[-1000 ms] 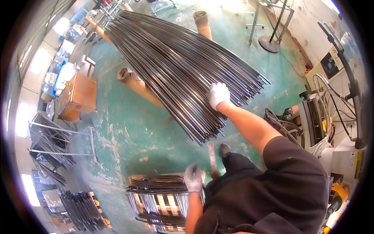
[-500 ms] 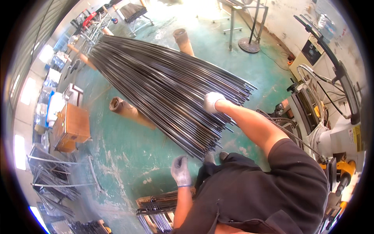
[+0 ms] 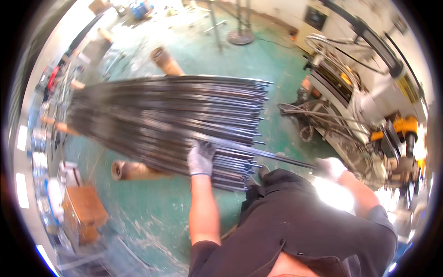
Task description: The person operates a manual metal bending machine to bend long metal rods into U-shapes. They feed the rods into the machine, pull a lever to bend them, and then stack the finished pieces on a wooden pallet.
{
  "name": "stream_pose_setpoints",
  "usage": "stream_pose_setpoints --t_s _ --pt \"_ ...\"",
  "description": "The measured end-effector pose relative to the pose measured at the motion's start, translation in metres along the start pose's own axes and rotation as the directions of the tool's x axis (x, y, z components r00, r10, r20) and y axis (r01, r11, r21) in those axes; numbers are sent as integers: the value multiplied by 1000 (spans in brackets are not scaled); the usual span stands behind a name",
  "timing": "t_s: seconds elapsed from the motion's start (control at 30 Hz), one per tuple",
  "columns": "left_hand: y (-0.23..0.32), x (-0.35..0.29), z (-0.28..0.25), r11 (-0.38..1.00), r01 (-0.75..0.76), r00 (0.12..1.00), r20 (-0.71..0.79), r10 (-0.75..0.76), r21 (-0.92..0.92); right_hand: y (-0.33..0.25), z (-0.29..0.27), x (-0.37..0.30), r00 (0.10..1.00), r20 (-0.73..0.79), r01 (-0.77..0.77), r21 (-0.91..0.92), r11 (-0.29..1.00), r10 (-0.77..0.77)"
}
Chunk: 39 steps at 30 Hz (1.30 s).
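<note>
A wide pile of long dark metal tubes (image 3: pixel 170 99) lies fanned out in front of me, the near ends uneven. My right hand (image 3: pixel 330 170), in a white glove and blurred, is closed on the end of one or more metal tubes (image 3: pixel 286 158) that stick out to the right, past the other ends. The far part of what it holds runs back over the pile. My left hand (image 3: pixel 201 159), gloved in white, is on the near part of the pile, close beside the held length. Its fingers are too smeared to show whether they grip.
Brown cardboard rolls (image 3: pixel 167 62) lie beneath the pile, another roll (image 3: pixel 134 170) at its near left. To the right stands a machine with hoses (image 3: pixel 339 87) and a yellow part (image 3: pixel 401 127). A brown box (image 3: pixel 85 207) stands on the left, on the green floor (image 3: pixel 138 217).
My right hand has left the pile and moved right, drawing a tube length outward. My left hand has risen from beside my body onto the tubes. The view has turned to the right.
</note>
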<state>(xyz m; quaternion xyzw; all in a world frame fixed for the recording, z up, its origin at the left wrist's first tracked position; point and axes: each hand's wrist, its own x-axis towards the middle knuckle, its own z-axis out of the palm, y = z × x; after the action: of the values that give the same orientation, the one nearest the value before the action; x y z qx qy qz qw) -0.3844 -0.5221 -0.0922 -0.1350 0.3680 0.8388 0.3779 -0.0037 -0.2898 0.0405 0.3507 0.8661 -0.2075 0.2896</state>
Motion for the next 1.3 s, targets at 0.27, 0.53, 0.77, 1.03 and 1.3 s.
stream_pose_setpoints --t_s 0.27,0.53,0.77,1.03,1.3 --pt "-13 -6 44 964 5 991 131 -41 267 36 92 -76 781 -593 -183 79 980 194" --pt "-22 -45 107 994 80 965 245 -96 74 175 150 -126 698 -548 -434 189 881 462" --pt "-46 -87 215 994 105 851 515 -105 28 326 271 -215 -360 -177 -377 926 31 916" --pt "-235 -140 320 911 194 633 663 -399 364 280 174 -131 461 29 887 -46 -459 887" --pt "-212 -62 406 938 -56 519 812 -266 343 398 180 -210 113 210 992 -80 -98 971"
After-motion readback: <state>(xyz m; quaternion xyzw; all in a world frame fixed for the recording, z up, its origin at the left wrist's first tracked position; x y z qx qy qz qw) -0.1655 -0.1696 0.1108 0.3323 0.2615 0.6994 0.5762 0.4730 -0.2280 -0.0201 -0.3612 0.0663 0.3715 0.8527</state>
